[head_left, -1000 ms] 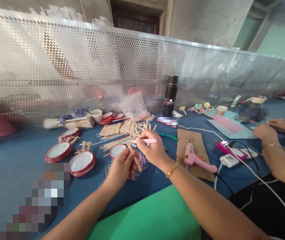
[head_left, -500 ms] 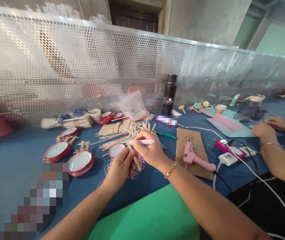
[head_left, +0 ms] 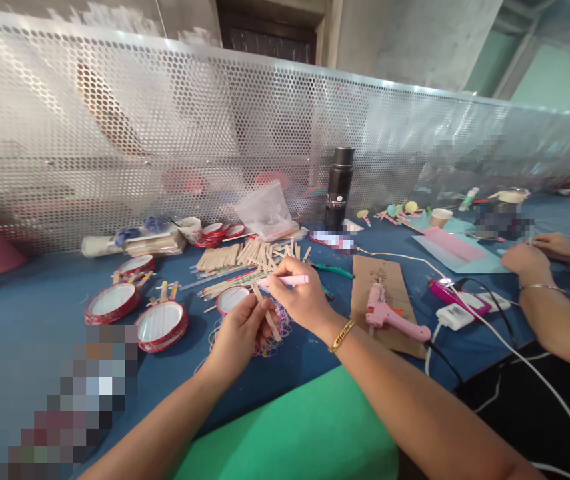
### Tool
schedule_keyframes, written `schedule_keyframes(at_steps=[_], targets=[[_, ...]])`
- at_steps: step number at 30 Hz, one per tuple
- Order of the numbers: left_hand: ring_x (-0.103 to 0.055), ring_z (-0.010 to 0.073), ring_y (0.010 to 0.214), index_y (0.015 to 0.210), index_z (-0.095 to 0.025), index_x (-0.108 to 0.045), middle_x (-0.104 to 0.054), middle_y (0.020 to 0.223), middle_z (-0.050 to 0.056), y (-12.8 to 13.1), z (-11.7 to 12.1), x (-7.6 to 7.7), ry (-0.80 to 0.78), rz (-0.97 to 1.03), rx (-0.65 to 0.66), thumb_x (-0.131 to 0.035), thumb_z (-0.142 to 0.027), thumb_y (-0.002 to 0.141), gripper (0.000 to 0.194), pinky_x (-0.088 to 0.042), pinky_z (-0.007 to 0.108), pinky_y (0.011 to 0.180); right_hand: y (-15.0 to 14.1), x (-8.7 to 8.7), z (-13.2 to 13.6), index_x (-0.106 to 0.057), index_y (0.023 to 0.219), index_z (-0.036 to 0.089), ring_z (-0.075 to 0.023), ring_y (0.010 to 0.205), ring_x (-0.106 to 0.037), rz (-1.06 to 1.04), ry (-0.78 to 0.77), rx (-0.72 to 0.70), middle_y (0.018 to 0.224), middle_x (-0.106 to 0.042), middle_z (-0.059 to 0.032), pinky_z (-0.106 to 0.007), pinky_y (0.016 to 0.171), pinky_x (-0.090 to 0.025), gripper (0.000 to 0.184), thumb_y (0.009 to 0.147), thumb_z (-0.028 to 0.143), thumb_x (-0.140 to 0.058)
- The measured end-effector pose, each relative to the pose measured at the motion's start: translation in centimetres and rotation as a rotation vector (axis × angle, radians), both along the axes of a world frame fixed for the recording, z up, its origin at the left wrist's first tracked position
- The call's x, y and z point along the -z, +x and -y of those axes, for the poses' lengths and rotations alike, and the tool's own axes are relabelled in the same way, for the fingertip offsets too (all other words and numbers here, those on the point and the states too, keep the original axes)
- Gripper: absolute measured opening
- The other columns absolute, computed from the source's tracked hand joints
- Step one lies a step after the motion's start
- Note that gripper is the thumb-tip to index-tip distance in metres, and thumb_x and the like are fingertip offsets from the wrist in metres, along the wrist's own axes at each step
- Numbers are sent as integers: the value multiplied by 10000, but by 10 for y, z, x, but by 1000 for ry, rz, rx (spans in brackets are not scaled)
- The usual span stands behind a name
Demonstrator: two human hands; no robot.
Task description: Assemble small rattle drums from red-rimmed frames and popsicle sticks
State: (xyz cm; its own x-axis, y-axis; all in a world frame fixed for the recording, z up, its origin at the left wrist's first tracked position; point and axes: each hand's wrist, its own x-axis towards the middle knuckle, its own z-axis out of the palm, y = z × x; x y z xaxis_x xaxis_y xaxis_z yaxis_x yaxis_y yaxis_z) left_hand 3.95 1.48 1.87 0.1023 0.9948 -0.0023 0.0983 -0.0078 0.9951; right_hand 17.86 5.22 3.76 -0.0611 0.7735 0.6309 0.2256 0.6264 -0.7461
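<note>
My left hand [head_left: 245, 327] pinches a flat wooden craft stick [head_left: 271, 321] that slants up toward the left. In my right hand [head_left: 297, 293] is a pink marker [head_left: 292, 280], its tip close to the upper end of the stick; I cannot tell whether it touches. Beneath my hands lies a tangle of lilac string [head_left: 285, 327], partly covered by them. A small red-rimmed drum [head_left: 231, 299] sits just behind my left hand. Beyond it, many loose craft sticks [head_left: 222, 257] are heaped on the blue table [head_left: 165, 393].
To the left stand red drums [head_left: 161, 325] with sticks. A pink glue gun [head_left: 382, 310] rests on cardboard [head_left: 365, 273] at right, with white cables and a power strip [head_left: 457, 317] beyond. A black bottle [head_left: 339, 190] stands behind. Another person's hands [head_left: 529, 263] work at far right.
The marker's tip has shifted very slightly along the upper part of the stick. My left hand keeps its grip, and everything else looks nearly the same.
</note>
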Motion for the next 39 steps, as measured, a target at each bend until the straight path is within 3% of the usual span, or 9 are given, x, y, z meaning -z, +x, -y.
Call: schedule_keyframes(at_steps=[3, 8, 12, 15, 18, 29, 39], targets=[[-454, 78, 431, 822, -188, -567, -568, 541, -41, 0, 1, 0, -17, 8, -5, -600, -560, 794, 375, -334, 163, 394, 2, -2, -2, -527, 677, 211, -121, 596, -502, -64, -26, -19, 633, -543, 39, -241, 580, -390, 161, 829, 241, -568], [-436, 70, 414, 814, -180, -569, -561, 524, -44, 1, 1, -2, -27, 5, -6, -598, -551, 797, 372, -334, 161, 394, 4, -5, -5, -665, 858, 207, -135, 656, -575, -250, -180, -167, 750, -644, 3, -245, 602, -456, 163, 857, 356, -600], [-427, 69, 399, 800, -180, -568, -556, 508, -44, 1, 1, -1, -23, 11, -3, -595, -555, 798, 376, -318, 159, 384, 2, -4, -4, -669, 859, 211, -153, 791, -632, -189, -139, -159, 876, -697, -13, -262, 710, -500, 76, 793, 239, -642], [-431, 70, 393, 771, -183, -561, -547, 497, -46, 0, 0, 0, -26, 12, -2, -603, -552, 796, 372, -318, 160, 384, 1, -1, -2, -622, 779, 204, -136, 679, -616, -128, -134, -137, 733, -673, 9, -247, 645, -484, 34, 806, 213, -602], [-433, 69, 392, 761, -184, -560, -538, 496, -49, 0, 1, 1, -30, 5, -8, -607, -558, 792, 378, -321, 161, 384, -1, 1, -1, -554, 707, 206, -110, 537, -532, -110, -159, -148, 604, -605, 37, -221, 532, -419, 140, 841, 244, -563], [-429, 76, 396, 773, -189, -544, -552, 500, -41, 1, 0, 2, -19, -10, 19, -587, -608, 796, 421, -304, 166, 368, -3, 4, -3, -538, 696, 206, -131, 637, -597, -63, -137, -107, 665, -625, 19, -239, 621, -464, 150, 827, 260, -585], [-442, 81, 402, 799, -192, -560, -554, 515, -42, -2, -3, 4, -7, -6, 21, -601, -592, 794, 402, -322, 173, 375, -3, 5, -4, -527, 709, 215, -133, 622, -593, -67, -126, -90, 655, -625, 24, -237, 593, -455, 143, 836, 255, -578]])
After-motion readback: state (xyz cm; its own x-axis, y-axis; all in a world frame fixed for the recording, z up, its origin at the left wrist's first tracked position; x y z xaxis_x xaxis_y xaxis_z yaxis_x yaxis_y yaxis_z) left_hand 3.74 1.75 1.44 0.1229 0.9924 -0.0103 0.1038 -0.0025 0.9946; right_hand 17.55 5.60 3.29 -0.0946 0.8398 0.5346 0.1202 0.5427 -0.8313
